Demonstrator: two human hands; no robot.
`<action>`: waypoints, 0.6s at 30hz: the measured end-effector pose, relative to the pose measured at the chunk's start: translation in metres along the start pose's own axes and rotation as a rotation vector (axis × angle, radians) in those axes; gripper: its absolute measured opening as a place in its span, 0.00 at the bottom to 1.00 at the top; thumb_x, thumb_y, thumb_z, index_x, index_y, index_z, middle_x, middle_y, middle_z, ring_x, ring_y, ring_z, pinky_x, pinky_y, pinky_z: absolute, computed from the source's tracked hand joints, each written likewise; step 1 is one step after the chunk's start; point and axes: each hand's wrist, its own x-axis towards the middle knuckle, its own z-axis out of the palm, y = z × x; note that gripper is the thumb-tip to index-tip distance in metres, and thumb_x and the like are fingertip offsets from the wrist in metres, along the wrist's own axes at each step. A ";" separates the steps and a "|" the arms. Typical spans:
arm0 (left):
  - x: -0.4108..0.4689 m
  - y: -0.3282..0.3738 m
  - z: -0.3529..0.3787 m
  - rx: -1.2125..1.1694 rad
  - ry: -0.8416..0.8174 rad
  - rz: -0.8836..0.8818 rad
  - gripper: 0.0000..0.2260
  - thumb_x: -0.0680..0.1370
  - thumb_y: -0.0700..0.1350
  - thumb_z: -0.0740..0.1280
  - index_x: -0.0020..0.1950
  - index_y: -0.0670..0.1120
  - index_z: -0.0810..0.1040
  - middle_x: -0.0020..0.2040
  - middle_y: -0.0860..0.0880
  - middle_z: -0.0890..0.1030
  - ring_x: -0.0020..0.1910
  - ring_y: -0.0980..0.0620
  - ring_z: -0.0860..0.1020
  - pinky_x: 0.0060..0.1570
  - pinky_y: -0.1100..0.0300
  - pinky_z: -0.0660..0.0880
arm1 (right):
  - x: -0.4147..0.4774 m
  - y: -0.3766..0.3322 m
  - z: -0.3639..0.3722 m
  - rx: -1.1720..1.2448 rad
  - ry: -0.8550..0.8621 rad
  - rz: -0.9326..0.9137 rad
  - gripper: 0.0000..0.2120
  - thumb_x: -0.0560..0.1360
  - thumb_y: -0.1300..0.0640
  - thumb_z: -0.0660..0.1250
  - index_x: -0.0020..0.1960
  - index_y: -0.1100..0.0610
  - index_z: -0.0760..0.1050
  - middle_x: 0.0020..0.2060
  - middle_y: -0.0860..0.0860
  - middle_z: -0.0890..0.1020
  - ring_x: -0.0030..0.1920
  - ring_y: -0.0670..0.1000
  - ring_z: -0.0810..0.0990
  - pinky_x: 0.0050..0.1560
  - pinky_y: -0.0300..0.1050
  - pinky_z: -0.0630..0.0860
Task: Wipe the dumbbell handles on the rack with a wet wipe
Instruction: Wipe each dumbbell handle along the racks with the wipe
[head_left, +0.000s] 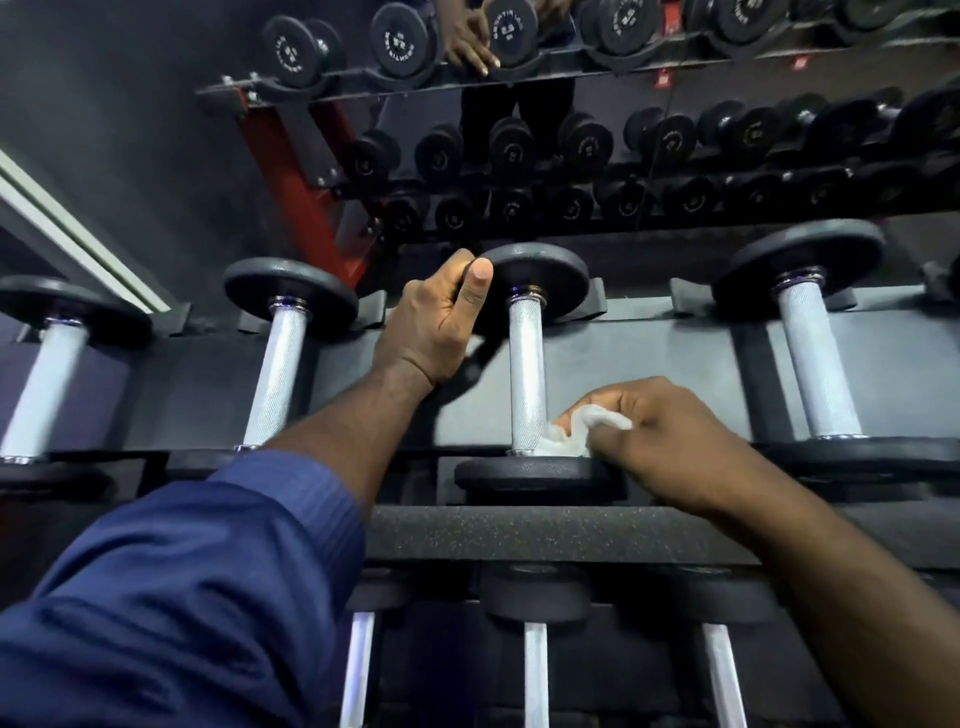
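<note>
Steadying the dumbbell by its far head (540, 280) at 12 o'clock with the left grip (441, 322), curled over the rim, thumb raised. Pinching a bunched wipe (587, 421) in the right grip (670, 441), pressed to the near end of the handle (527, 374), around 5 o'clock from centre, just above the near head (530, 475). Judged likely to go wrong: leaving the far stretch and the hidden side of the handle unwiped if rubbed from one side only; snagging and shredding the wipe on the knurling; rolling the dumbbell in its cradle and nipping fingers if the left grip slackens; dripping onto the lower row (535, 675) at 6 o'clock. Resting on a dark rack with a speckled front rail (519, 530), beside more bright handles at 9 o'clock (275, 374) and 3 o'clock. Backed at 12 o'clock by a mirror (613, 98) repeating the rows, with a red upright (291, 156) at 11 o'clock and dim gym walls.
</note>
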 end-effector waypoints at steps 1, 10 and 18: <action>0.000 0.000 0.000 0.001 -0.002 0.000 0.18 0.84 0.67 0.49 0.43 0.58 0.65 0.29 0.51 0.67 0.30 0.51 0.70 0.34 0.53 0.66 | 0.001 0.000 -0.001 -0.001 -0.038 0.014 0.15 0.77 0.61 0.64 0.48 0.43 0.85 0.38 0.50 0.86 0.40 0.61 0.81 0.40 0.57 0.78; 0.001 -0.002 0.002 0.000 -0.004 -0.006 0.18 0.83 0.68 0.49 0.43 0.58 0.65 0.29 0.51 0.66 0.30 0.50 0.70 0.36 0.54 0.65 | 0.022 -0.004 -0.003 0.317 -0.231 0.189 0.18 0.78 0.68 0.66 0.63 0.51 0.75 0.53 0.58 0.83 0.43 0.52 0.82 0.48 0.50 0.78; 0.001 -0.002 0.002 0.012 -0.009 -0.029 0.19 0.83 0.68 0.48 0.43 0.57 0.66 0.29 0.52 0.67 0.30 0.52 0.71 0.35 0.54 0.66 | 0.018 -0.018 -0.006 -0.166 -0.145 0.082 0.11 0.76 0.55 0.72 0.55 0.44 0.76 0.48 0.47 0.84 0.44 0.51 0.84 0.50 0.60 0.82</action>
